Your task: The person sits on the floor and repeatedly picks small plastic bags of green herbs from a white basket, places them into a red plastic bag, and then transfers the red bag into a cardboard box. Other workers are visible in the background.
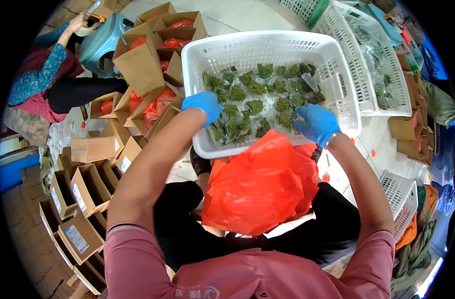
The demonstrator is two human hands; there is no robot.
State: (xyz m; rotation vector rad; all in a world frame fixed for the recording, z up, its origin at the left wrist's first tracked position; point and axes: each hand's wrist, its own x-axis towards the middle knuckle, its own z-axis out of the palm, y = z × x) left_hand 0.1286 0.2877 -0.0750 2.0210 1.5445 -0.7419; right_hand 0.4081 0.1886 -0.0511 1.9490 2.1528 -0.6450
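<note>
A white perforated plastic crate (345, 74) stands before me. Spread over its floor are several clear plastic packets of green, bumpy plant pieces (254, 107). My left hand (203, 106), in a blue glove, reaches over the crate's left wall, its fingertips next to the packets there. Also gloved in blue, my right hand (318, 123) bends down inside the near right part, against the packets. The fingers of both hands are partly hidden, so I cannot tell whether either grips a packet. Between my knees, a red plastic bag (255, 183) rises against the crate's near rim.
Open cardboard boxes with red bags (164, 102) crowd the left; labelled boxes (78, 233) lie below them. A co-worker's hand (79, 23) is by a blue plastic stool (102, 41). Another white crate (394, 67) with packets stands right, and a smaller crate (395, 190) lower right.
</note>
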